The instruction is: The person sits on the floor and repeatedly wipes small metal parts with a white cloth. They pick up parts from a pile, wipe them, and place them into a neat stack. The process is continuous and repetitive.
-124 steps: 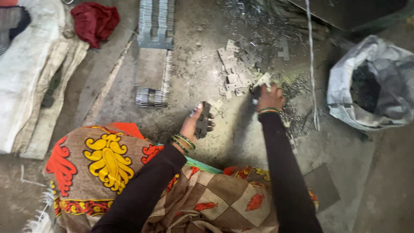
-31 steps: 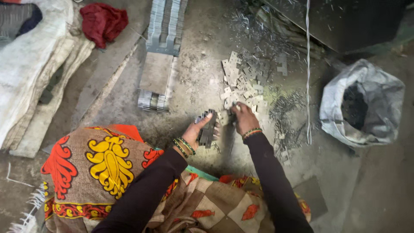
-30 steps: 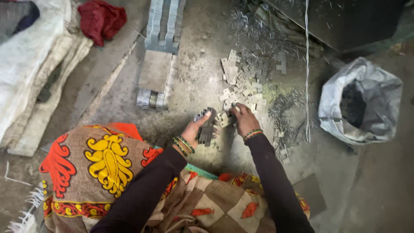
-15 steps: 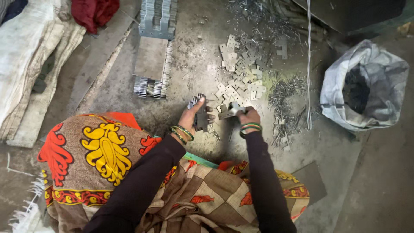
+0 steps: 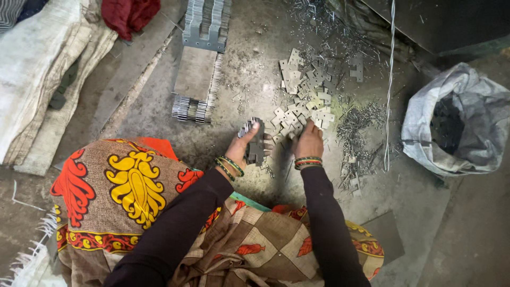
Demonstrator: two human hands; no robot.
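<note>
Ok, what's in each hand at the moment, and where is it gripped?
The left hand holds a stack of metal plates by its sides, thumb on top. The right hand rests on the loose plates on the floor; whether it grips one cannot be told.

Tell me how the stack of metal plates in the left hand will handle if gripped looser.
The stack of metal plates is thin flat pieces with uneven edges, so it would probably slide apart. It looks stiff and heavy for its size. The left hand clamps it edgewise.
</note>
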